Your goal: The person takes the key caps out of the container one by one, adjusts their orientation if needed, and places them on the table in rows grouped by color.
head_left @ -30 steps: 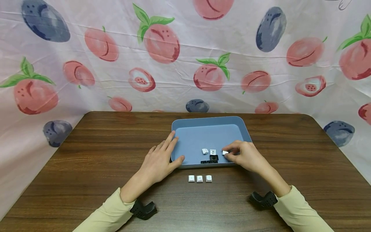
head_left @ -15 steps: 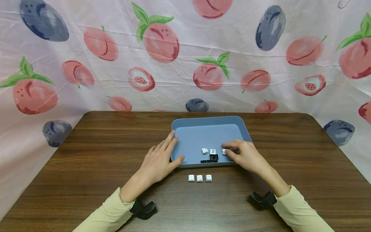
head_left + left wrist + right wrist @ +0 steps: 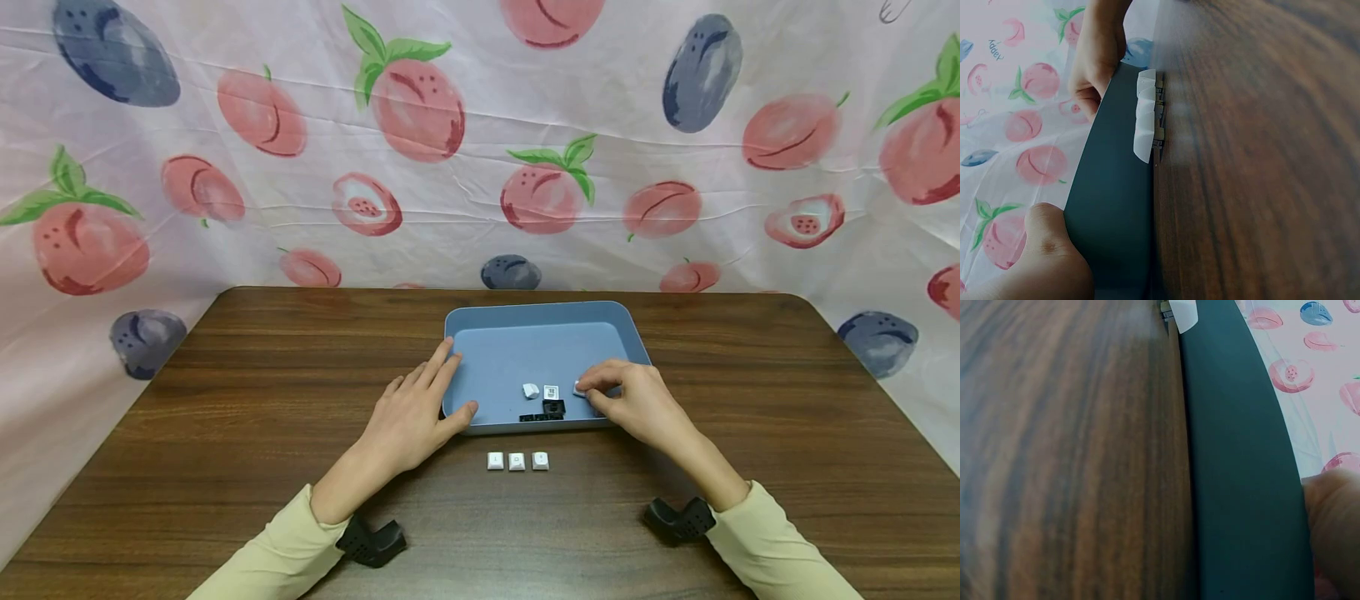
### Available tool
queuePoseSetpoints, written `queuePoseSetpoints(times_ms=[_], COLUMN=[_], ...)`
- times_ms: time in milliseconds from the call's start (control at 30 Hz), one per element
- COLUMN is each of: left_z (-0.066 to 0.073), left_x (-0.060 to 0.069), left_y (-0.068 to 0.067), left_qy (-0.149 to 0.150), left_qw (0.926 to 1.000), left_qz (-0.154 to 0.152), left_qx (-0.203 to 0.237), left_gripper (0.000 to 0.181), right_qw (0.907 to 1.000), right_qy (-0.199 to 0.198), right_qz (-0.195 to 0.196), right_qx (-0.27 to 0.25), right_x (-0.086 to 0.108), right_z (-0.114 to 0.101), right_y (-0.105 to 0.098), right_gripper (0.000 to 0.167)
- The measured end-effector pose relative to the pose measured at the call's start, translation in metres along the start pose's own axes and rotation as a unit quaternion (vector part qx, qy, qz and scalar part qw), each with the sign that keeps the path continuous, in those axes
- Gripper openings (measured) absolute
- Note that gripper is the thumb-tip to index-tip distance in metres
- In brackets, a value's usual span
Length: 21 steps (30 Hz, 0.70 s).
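My right hand point(image 3: 637, 404) reaches over the right side of a blue tray point(image 3: 517, 354) and pinches a white keycap point(image 3: 578, 389) between thumb and fingers, low inside it. My left hand point(image 3: 408, 421) rests on the tray's left rim with its fingers stretched out. To the left of the pinched keycap lie a tilted white keycap point(image 3: 531, 391) and another keycap point(image 3: 551, 392) with its hollow underside up. In the right wrist view the tray's wall hides the fingertips.
A black square part point(image 3: 553, 408) and several small black pieces point(image 3: 527, 418) lie near the tray's front wall. On the wooden table point(image 3: 300, 358) before it, three white keycaps point(image 3: 517, 462) stand in a row, mounted on switches point(image 3: 1159, 115).
The right fingers shift the keycap slightly up and left and turn it within their pinch. The left hand, tray and row of keycaps stay put.
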<state>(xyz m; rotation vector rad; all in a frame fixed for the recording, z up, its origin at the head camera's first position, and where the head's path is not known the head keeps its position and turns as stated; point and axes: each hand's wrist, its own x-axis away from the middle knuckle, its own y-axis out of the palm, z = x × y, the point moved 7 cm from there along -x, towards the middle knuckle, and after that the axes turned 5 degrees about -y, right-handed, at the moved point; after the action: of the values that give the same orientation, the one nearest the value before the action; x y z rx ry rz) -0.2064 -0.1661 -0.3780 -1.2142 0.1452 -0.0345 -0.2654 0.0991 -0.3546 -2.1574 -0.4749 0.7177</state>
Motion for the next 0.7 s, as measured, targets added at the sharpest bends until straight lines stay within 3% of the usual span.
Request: queuePoseSetpoints(times_ms=[233, 433, 700], left_z=[-0.0003, 0.0002, 0.0009], left_x=[0.0018, 0.0008, -0.0001], left_y=[0.0018, 0.0021, 0.001], left_qy=[0.001, -0.002, 0.003], left_qw=[1.0, 1.0, 1.0], left_qz=[0.001, -0.002, 0.003], left_qx=[-0.002, 0.001, -0.003], left_gripper=[0.077, 0.077, 0.078], right_qw=[0.9992, 0.9977, 0.9971], right_qy=[0.034, 0.058, 0.075], right_qz=[-0.01, -0.02, -0.011], right_qx=[-0.018, -0.029, -0.009], right_x=[0.0009, 0.0007, -0.0012], right_z=[0.0036, 0.0055, 0.0074], right_y=[0.0012, 0.0012, 0.003], right_gripper=[0.011, 0.023, 0.021])
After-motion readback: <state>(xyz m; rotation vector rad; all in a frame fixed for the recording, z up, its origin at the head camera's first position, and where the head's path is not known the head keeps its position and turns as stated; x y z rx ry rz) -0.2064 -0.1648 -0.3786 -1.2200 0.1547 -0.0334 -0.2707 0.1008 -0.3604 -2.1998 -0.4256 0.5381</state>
